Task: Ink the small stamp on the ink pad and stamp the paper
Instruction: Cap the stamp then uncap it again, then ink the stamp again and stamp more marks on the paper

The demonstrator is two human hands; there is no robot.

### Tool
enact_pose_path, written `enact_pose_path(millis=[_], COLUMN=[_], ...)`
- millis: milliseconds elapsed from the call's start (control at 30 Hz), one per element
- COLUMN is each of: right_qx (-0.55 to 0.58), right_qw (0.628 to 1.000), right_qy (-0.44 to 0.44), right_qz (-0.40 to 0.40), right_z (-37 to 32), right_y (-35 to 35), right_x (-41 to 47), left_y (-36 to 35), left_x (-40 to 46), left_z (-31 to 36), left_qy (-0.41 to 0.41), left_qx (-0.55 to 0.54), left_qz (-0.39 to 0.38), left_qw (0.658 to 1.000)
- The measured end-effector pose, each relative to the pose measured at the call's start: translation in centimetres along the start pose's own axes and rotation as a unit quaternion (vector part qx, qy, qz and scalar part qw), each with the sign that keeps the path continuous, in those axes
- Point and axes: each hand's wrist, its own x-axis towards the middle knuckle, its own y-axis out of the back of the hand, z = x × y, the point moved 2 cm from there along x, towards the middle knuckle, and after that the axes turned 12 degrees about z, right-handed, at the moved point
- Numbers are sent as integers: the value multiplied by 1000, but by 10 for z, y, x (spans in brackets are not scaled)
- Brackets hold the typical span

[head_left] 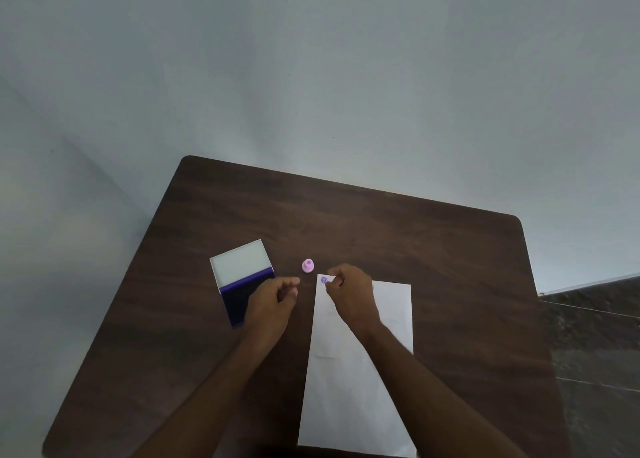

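The paper (pixel 360 371) already bears a purple print (pixel 324 280) at its far-left corner, the small stamp (pixel 307 265) stands released on the desk (pixel 433 250), and both the left hand (pixel 273 302) and right hand (pixel 351 293) have loosely curled fingers gripping nothing, so the task looks essentially done.

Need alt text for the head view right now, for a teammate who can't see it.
A purple stamp mark sits at the far left corner of the white paper, beside the right hand. The small pink stamp stands on the dark table, with the left hand over the open ink pad.

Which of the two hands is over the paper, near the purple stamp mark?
The right hand: it lies over the paper's top-left corner beside the mark; the left hand overlaps the ink pad.
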Motion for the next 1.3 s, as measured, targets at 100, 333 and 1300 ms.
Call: enact_pose_path(millis=[100,333,1300], right_qx=[7,-15,224], right_qw=[1000,998,962], right_qy=[21,49,-146], right_qz=[1,-44,-59], right_z=[-5,-18,-29], right_y=[-6,-23,-18], right_x=[6,24,25], left_y=[2,4,8], left_x=[5,15,22], left_z=[-3,-9,-9], left_qy=[-6,4,16], left_qx=[0,11,-25], left_qz=[5,10,0], left_qw=[1000,1000,1000])
